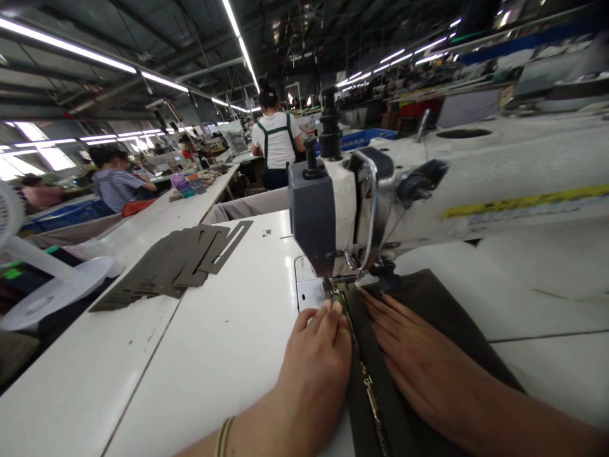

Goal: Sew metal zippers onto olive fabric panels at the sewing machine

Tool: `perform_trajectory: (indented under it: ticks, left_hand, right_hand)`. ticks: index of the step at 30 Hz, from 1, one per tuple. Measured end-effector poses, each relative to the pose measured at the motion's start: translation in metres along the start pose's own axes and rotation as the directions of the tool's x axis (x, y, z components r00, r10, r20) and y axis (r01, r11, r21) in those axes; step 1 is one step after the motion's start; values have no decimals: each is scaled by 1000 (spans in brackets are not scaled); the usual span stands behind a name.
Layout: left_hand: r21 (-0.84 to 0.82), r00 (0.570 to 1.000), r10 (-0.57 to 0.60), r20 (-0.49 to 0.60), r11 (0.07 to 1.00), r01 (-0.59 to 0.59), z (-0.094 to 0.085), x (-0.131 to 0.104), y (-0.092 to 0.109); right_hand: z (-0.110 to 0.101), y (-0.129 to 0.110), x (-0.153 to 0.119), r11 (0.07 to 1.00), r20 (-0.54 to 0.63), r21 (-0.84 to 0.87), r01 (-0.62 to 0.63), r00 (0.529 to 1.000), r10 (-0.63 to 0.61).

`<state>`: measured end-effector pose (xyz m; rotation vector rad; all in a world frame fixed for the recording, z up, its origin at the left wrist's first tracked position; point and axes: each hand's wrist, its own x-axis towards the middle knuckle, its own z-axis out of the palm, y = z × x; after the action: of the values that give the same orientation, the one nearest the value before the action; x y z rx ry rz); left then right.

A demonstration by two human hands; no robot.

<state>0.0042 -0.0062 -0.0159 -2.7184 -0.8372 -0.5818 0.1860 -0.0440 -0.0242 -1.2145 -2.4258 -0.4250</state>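
I had the left hand (320,365) bunched, pinch unclear, right hand (419,355) flat; the zippered fabric (386,395) between seemed soft, best held by edges.

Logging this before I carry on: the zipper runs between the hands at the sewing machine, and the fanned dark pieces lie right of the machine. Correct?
No: in the head view the fanned dark pieces lie left of the sewing machine, not right. The zipper does run between the left hand and the right hand at the machine.

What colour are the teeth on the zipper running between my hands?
The zipper teeth look gold-coloured, best seen in the head view.
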Motion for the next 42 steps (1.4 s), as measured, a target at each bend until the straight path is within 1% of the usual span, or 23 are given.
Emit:
perform_trajectory:
  ticks: [3,8,13,16,22,28,35,38,42]
  left_hand:
    - [-6,1000,11,17,1000,-10,-3,2,0]
    - [-5,1000,20,22,1000,-20,-4,3,0]
    - [21,999,17,35,1000,-17,-3,2,2]
    - [12,999,19,32,1000,-19,-3,1,2]
    - [-9,999,25,34,1000,-24,-5,2,1]
    - [-22,995,-1,100,1000,3,-10,8,-1]
    - [-49,992,28,125,999,-22,-13,13,-4]
    - [-73,988,15,157,997,-4,-14,16,-6]
    - [-113,986,-14,163,993,33,-12,21,-11]
  right_hand:
    - [-2,-1,0,999,23,36,-41,999,40]
    - [-2,-2,0,991,6,99,-91,996,91]
    - [-1,-3,0,999,0,29,-30,1000,30]
    - [-2,-3,-1,1000,-20,7,-23,1000,23]
    - [-1,-3,-1,998,-2,57,-36,999,36]
    - [2,-3,1,991,-22,102,-92,995,95]
    - [4,0,1,996,-2,68,-52,999,52]
    - [6,2,3,997,-9,61,-52,999,53]
    - [11,12,11,993,-11,101,-54,998,56]
